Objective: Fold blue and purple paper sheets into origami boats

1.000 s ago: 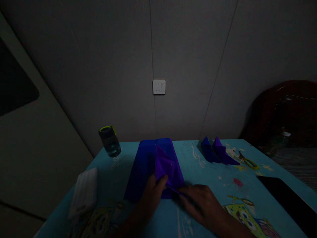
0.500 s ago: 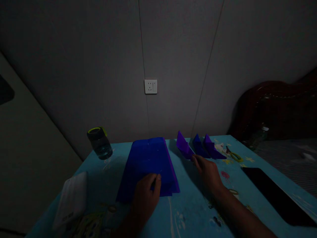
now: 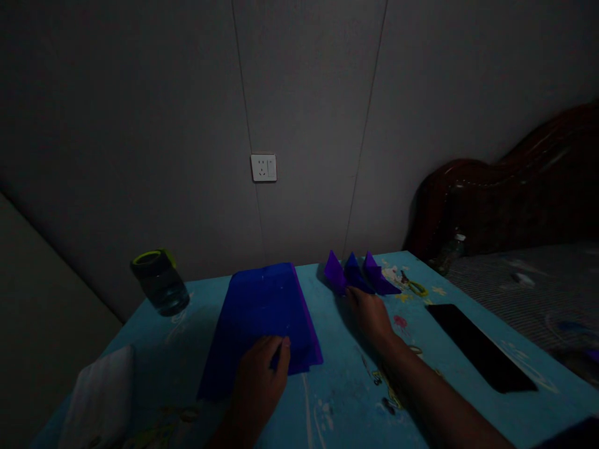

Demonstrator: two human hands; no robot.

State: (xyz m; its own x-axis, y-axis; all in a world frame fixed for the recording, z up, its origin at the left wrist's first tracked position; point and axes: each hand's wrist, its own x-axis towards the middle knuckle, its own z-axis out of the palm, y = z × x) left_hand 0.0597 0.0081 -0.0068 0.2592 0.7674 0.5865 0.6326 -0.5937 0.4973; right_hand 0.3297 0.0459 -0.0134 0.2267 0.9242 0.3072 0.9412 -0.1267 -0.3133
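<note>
Blue paper stack (image 3: 262, 318) mid-worktop (image 3: 337, 399), pinned at near edge by left hand (image 3: 259, 374), laid flat, holding nothing. Right hand (image 3: 369, 312) far right at three folded purple shapes (image 3: 353, 274); too dim to tell pinching vs just touching. Risk: toppling or crushing shapes w/ clumsy nudge; skidding top sheets w/ uneven press.

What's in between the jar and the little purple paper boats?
The stack of blue paper sheets lies between the jar and the folded paper boats, in the head view.
</note>
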